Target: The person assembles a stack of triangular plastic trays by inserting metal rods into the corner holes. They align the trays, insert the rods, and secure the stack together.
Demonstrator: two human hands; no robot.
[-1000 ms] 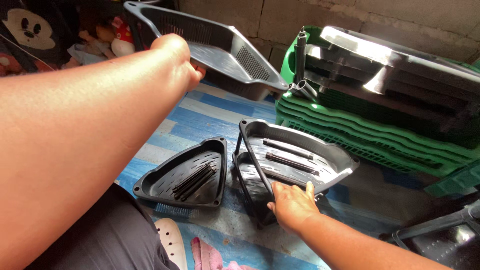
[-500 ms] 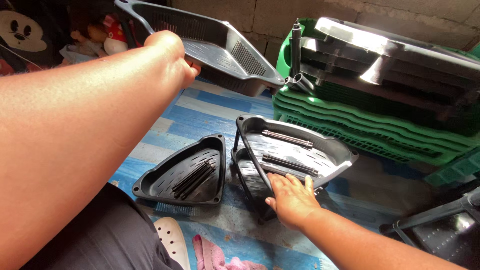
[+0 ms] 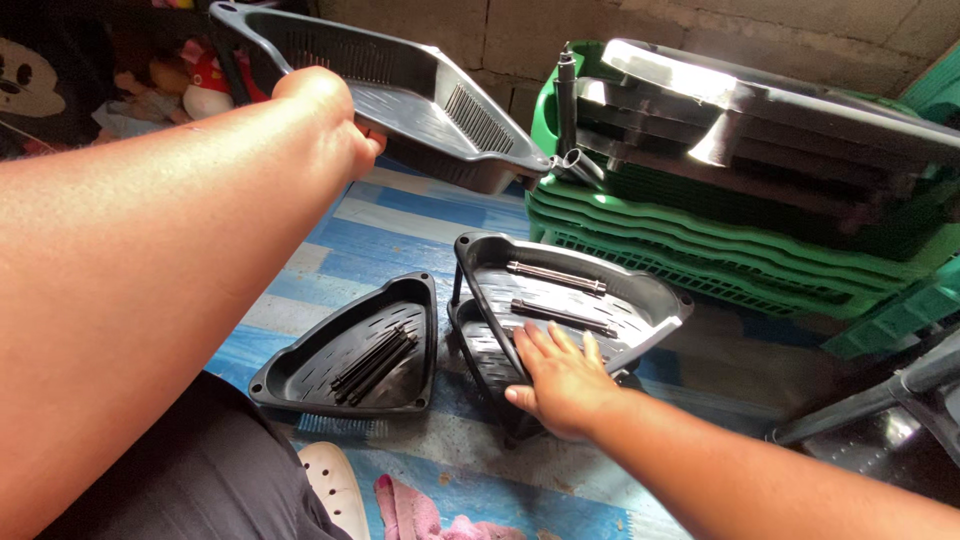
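My left hand [image 3: 335,125] is stretched far forward and grips the near edge of a dark grey triangular slotted tray [image 3: 400,80], held tilted in the air. My right hand [image 3: 562,378] lies flat, fingers spread, on the top tray of a dark corner rack [image 3: 570,300] standing on the floor. Two dark rods [image 3: 556,278] lie on that top tray. To its left a separate triangular tray [image 3: 360,350] sits on the floor with several dark rods inside.
A stack of green slotted trays [image 3: 700,250] with dark trays [image 3: 780,120] on top stands at the right. A blue striped mat [image 3: 400,230] covers the floor. A pale shoe [image 3: 335,485] and pink cloth [image 3: 420,515] lie near. Soft toys [image 3: 170,85] sit far left.
My right hand slid from the rack's front edge up onto the top tray and flattened. The lifted tray stays in my left hand, shifted slightly.
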